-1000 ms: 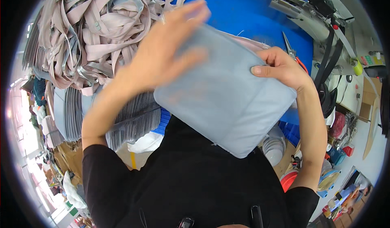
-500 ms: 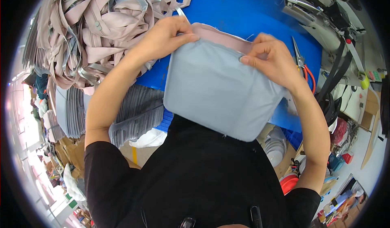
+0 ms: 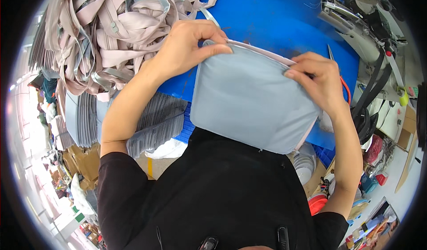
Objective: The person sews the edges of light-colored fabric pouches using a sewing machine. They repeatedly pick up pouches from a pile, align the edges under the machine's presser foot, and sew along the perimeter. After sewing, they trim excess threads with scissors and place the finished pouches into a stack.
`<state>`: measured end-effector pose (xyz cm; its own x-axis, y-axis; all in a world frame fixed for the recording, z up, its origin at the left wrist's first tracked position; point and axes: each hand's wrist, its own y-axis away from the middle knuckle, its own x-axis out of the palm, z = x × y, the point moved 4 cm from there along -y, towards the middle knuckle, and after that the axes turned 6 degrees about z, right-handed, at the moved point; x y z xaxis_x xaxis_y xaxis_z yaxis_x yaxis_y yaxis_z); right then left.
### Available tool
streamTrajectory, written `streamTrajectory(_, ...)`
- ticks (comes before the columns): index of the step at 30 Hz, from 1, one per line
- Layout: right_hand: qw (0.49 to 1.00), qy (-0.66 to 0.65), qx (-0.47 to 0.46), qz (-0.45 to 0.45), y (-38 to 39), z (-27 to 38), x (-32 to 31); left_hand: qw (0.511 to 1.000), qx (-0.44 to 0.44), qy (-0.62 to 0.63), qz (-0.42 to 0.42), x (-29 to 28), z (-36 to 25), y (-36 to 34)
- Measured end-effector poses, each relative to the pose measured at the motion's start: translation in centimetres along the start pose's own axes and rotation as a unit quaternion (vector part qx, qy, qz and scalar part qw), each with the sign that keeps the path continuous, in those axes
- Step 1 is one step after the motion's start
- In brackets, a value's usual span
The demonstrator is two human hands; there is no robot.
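A light blue-grey rectangular fabric piece [image 3: 251, 98] with rounded corners and a pale pink edge showing along its top lies spread between my hands, over the front of the blue tabletop. My left hand [image 3: 191, 45] is closed on its upper left corner, thumb on the near face. My right hand [image 3: 320, 78] pinches the top edge toward the right, thumb on the near face. Scissors with orange-red handles [image 3: 345, 89] lie partly hidden just behind my right hand.
A heap of pink and grey zippered strips [image 3: 118, 32] covers the back left of the blue tabletop [image 3: 271, 9], with stacked grey pieces [image 3: 155, 123] below it. A metal sewing machine [image 3: 349, 27] with black straps [image 3: 369, 94] stands at the right.
My left hand has come from a blurred position above the piece to gripping its top left. The piece has turned straighter and moved slightly right; the pink band along its top now shows narrower.
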<state>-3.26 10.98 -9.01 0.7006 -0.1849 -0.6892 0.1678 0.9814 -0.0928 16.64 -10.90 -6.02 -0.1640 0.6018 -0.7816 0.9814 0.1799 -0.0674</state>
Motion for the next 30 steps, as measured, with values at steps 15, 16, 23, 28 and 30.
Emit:
streamTrajectory(15,0.995,0.044,-0.063,-0.058,4.3,2.9,-1.4,0.930,0.326,-0.153,-0.073,-0.9,-6.2,2.9)
streamTrajectory(16,0.995,0.043,-0.062,-0.062,4.3,3.0,-1.5,0.927,0.331,-0.157,-0.080,-0.9,-6.3,2.9)
streamTrajectory(23,0.996,0.034,-0.052,-0.066,4.6,2.9,-1.9,0.922,0.338,-0.168,-0.083,-0.9,-6.7,3.1)
streamTrajectory(28,0.998,-0.002,-0.029,-0.059,4.6,2.8,-2.5,0.949,0.280,-0.127,-0.065,-1.6,-7.4,1.7)
streamTrajectory(30,0.996,-0.061,0.025,-0.059,4.5,2.8,-3.0,0.965,0.231,-0.113,-0.058,-2.4,-7.9,0.8)
